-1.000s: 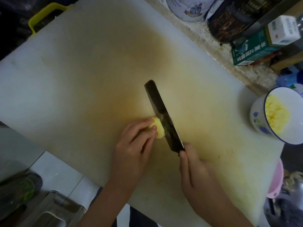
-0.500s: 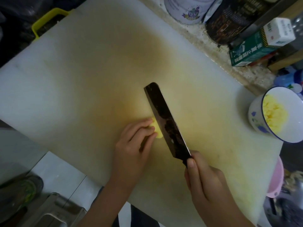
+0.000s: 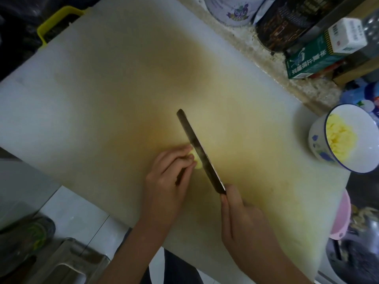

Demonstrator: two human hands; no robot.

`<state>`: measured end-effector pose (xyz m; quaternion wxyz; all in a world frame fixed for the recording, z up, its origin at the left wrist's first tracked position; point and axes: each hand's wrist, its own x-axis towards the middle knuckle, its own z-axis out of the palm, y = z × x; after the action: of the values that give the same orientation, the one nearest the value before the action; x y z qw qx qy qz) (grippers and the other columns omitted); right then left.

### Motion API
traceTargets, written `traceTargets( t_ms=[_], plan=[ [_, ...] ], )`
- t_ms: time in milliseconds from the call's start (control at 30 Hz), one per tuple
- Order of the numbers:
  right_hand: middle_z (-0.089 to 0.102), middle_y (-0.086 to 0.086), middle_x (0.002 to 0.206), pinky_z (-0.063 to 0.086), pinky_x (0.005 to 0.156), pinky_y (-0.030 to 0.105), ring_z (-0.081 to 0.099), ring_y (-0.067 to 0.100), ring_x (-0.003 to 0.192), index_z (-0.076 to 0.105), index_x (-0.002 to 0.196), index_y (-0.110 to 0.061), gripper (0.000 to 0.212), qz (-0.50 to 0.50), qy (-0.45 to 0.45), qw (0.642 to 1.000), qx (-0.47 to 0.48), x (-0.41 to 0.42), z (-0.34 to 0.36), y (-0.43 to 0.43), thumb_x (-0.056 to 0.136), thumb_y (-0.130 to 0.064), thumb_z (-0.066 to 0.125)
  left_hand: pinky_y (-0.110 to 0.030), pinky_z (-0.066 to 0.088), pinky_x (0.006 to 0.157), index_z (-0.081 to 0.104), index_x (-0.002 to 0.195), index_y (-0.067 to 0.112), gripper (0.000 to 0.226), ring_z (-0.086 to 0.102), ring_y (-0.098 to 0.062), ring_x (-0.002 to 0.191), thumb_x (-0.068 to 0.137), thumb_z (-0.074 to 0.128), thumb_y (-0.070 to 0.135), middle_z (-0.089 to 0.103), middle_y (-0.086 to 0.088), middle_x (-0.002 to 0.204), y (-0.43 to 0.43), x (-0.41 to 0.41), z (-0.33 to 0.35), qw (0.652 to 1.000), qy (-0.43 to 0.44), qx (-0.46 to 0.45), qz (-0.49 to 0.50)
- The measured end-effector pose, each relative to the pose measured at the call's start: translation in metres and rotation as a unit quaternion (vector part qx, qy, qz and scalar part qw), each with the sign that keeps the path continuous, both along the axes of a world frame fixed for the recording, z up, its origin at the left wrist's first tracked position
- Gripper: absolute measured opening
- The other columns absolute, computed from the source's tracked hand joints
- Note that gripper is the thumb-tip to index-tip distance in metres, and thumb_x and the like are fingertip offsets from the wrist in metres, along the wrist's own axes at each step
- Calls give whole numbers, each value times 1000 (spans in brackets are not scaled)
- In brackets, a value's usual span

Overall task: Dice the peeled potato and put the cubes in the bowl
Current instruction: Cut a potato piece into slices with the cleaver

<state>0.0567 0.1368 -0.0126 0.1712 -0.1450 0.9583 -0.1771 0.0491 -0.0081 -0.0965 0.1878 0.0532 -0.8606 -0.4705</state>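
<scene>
A small yellow piece of peeled potato (image 3: 196, 160) lies on the big white cutting board (image 3: 102, 99). My left hand (image 3: 170, 177) holds it down with curled fingertips, which hide most of it. My right hand (image 3: 244, 218) grips the handle of a dark cleaver (image 3: 200, 152), whose blade stands edge-down against the potato's right side. At the board's right edge sits a white bowl (image 3: 365, 160) with blue flowers, holding a heap of yellow potato cubes (image 3: 338, 140).
Beyond the board's far edge stand a patterned white pot (image 3: 231, 11), a dark round container (image 3: 291, 23) and a green box (image 3: 313, 60) under a white box. A pink bowl (image 3: 342, 220) is at the right, a yellow handle (image 3: 53, 23) at the far left.
The cleaver rose and tilted half a second ago, then came back down upright against the potato. My left fingers have crept over more of the piece.
</scene>
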Motion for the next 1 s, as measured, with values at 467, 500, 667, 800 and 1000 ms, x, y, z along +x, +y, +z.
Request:
traceTargets(
  t_ms=[467,500,667,800,1000],
  plan=[
    [45,13,54,29,39,34,40,17,39,46,86,-38,24,-71,-30,979,-188,-18,7,7,95,-49,26,-21,46,96,72,96,2,12,62,-20,108,87,67,9,66,-8,113,-2,3,-5,1000,-9,23,-3],
    [45,11,53,29,39,34,40,16,39,47,90,-38,25,-62,-31,981,-181,-15,6,10,95,-50,26,-21,48,95,72,96,2,14,62,-20,107,87,66,11,66,-9,113,-2,3,-5,1000,-7,23,-1],
    [42,9,53,29,41,35,39,17,41,48,99,-40,34,-48,-36,983,-176,-4,-1,14,94,-60,21,-19,49,88,72,98,2,15,60,-22,100,87,66,11,63,-11,106,-2,3,-5,1000,-6,14,5],
    [42,9,53,30,40,38,40,18,42,47,101,-38,36,-43,-35,985,-163,-3,-2,13,94,-61,20,-17,47,88,71,97,3,14,61,-19,96,87,65,11,64,-8,102,-2,4,-5,1000,-8,19,8],
    [26,-11,49,22,40,25,35,15,43,45,105,-28,30,-8,-10,997,-79,-1,5,7,99,-46,22,-13,45,89,71,90,2,8,61,-16,96,86,68,9,66,-7,100,-2,5,-3,1000,-11,12,16]
  ],
)
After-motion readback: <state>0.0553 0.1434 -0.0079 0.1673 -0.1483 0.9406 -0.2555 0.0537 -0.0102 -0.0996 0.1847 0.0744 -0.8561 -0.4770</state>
